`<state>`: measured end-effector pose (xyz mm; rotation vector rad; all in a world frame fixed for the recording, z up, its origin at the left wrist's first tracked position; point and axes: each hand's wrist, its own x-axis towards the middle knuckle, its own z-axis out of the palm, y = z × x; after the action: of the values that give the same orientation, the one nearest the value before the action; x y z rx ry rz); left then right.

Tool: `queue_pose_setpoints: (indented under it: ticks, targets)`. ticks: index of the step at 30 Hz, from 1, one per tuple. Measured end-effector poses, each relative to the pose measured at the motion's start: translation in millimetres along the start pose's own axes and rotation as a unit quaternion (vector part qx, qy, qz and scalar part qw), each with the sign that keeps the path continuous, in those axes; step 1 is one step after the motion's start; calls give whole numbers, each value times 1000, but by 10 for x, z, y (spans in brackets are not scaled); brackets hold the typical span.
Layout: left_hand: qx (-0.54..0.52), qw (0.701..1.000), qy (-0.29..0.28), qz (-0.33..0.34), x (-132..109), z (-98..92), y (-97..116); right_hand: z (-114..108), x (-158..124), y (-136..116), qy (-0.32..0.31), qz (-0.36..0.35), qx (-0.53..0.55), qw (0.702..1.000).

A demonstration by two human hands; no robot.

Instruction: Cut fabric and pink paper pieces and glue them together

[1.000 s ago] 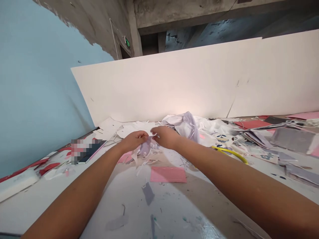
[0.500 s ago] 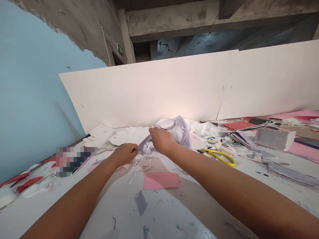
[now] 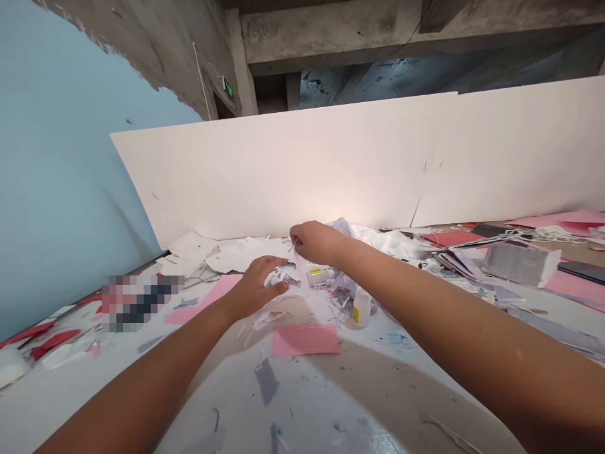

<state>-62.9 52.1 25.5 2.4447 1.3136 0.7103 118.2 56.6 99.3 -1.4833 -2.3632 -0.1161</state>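
My left hand (image 3: 262, 284) is open, thumb and fingers apart, beside a small heap of paper scraps (image 3: 286, 276). Farther forward, my right hand (image 3: 317, 243) has its fingers pinched together above a thin pale pinkish strip (image 3: 301, 268), which seems to hang from them. Part of a crumpled lavender sheet (image 3: 341, 225) shows behind my right wrist. A small white bottle with a yellow label (image 3: 362, 308) stands by my right forearm. Another yellow-labelled bottle (image 3: 321, 275) lies on its side below my right hand. Nearer to me is a pink rectangle (image 3: 305, 340), flat on the table.
A tall white board (image 3: 283, 176) borders the far side, and a blue wall (image 3: 57, 164) rises at left. White paper pieces (image 3: 191, 249) lie at back left. On the right are a grey block-shaped piece (image 3: 520, 263), white cord (image 3: 558, 233) and a dark phone-like slab (image 3: 583, 271).
My left hand has let go of the lavender sheet and opened. My right hand has moved forward. The bottles and more pink paper at left are uncovered; the yellow-handled tool is now hidden.
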Motion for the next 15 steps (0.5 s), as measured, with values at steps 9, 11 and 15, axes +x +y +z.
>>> queue_pose_setpoints:
  ticks: [9,11,15]
  targets:
    - [-139,984,70,-90,70,13,102,-190,-103,33,32,6,88,996]
    - [-127,986,68,-88,57,-83,60,-237,-155,117,36,13,108,993]
    - [-123,987,66,-79,-13,-287,100,-237,-320,266,14,7,218,976]
